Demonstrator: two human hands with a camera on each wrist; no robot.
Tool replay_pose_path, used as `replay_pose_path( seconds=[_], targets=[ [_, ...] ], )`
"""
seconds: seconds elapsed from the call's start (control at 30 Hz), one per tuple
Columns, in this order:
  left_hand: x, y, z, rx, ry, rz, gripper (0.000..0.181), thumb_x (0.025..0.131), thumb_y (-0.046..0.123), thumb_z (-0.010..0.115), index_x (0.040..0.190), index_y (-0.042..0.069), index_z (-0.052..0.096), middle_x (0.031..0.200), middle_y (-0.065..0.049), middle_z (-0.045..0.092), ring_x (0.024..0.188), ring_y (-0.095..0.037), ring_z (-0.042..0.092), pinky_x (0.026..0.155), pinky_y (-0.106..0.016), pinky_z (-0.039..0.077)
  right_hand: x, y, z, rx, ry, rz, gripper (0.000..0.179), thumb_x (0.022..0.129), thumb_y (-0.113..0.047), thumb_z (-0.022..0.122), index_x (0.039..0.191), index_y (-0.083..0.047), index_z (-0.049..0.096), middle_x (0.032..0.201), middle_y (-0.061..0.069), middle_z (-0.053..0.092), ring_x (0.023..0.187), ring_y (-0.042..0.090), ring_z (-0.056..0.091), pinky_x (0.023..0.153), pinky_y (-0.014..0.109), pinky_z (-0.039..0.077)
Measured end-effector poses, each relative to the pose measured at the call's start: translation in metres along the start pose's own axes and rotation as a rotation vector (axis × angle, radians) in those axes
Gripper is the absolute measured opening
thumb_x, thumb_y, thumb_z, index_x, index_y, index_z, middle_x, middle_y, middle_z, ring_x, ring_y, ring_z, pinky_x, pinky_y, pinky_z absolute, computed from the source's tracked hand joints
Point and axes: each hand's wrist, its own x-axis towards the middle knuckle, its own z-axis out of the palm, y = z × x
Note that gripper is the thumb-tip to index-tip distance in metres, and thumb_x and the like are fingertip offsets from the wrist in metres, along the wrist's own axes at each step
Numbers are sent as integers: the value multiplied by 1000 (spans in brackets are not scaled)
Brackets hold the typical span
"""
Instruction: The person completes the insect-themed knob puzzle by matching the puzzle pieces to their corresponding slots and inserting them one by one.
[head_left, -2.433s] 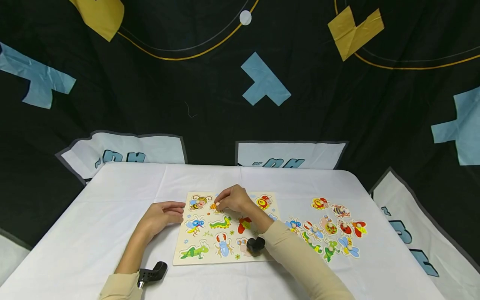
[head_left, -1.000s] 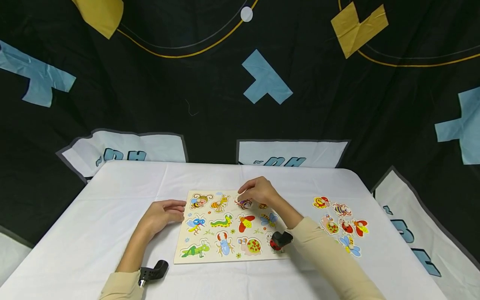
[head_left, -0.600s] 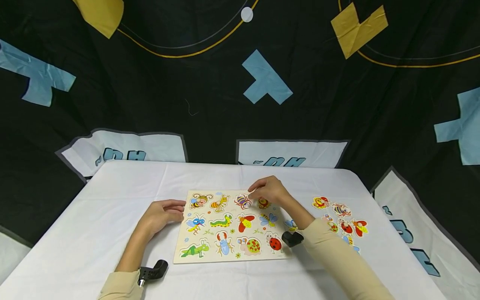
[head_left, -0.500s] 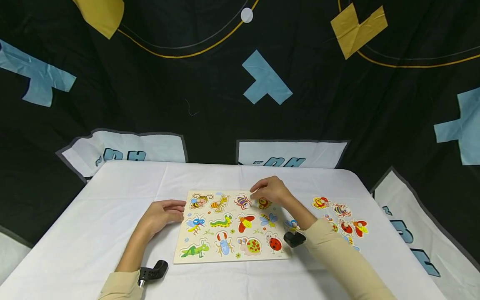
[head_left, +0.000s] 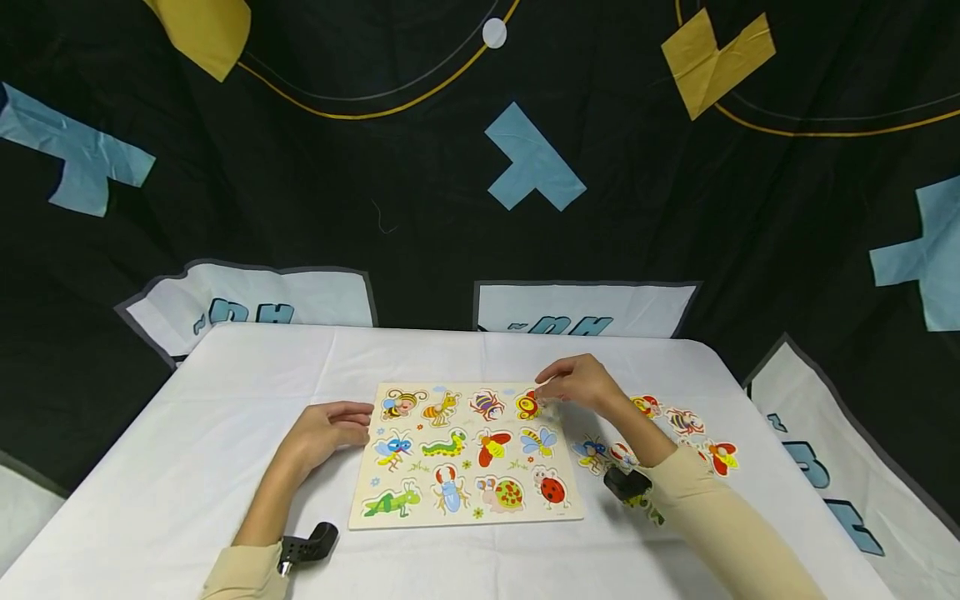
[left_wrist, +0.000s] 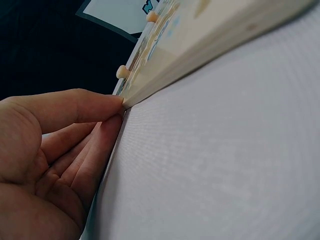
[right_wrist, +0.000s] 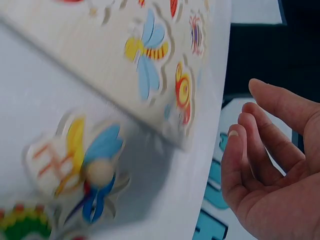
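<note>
A wooden insect puzzle board (head_left: 412, 518) lies flat on the table. My left hand (head_left: 318, 435) touches its left edge, thumb and fingertips against the rim in the left wrist view. Two wooden knobs stand up near that edge there, including a near one (left_wrist: 122, 72). My right hand (head_left: 587, 383) hovers by the board's top right corner, near the red and yellow butterfly picture (head_left: 528, 405). Its fingers are loosely bent and hold nothing in the right wrist view. Below them lies a loose mosquito piece (right_wrist: 100, 170) with a round knob.
Several loose insect pieces lie right of the board, among them a spider (head_left: 686, 421) and a red firefly (head_left: 723, 457). My right forearm covers part of this group. The white tablecloth (head_left: 255, 375) spreads around, with a black backdrop (head_left: 420, 250) behind.
From the orange ant piece in the top row, my right hand has moved right to the board's top right corner, uncovering the ant and spider pictures. My left hand has stayed at the left edge.
</note>
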Motion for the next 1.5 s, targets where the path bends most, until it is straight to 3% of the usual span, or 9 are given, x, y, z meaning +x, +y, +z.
replay_pose_path(
  seconds=[0.5,0.8,1.13,1.5],
  targets=[
    [0,-2,1,-7,3,7,54,81,8,80,132,2,65,116,-11,74,96,-12,72,87,-24,48,-15,32,-52,-37,-4,56,34,88,-26,77,117,-9,75,109,5,76,97,23,66,94,48,53],
    [-1,-1,1,-10,-3,3,54,81,8,79,133,2,65,116,-11,75,97,-12,72,88,-24,47,-20,45,-81,-11,-51,96,44,87,-35,78,124,-12,72,117,5,74,114,35,61,98,51,48],
    [-1,-1,1,-17,3,4,54,81,8,79,133,2,65,116,-12,75,98,-14,72,85,-23,48,-24,61,-107,4,-86,32,47,91,-32,75,129,-5,68,127,16,69,109,24,64,102,55,47],
    [-1,-3,1,-39,-5,18,55,80,7,80,132,0,65,116,-13,74,96,-12,72,83,-20,49,-26,87,-125,23,-97,42,46,97,-22,67,135,2,61,125,19,69,111,30,68,102,55,49]
  ],
)
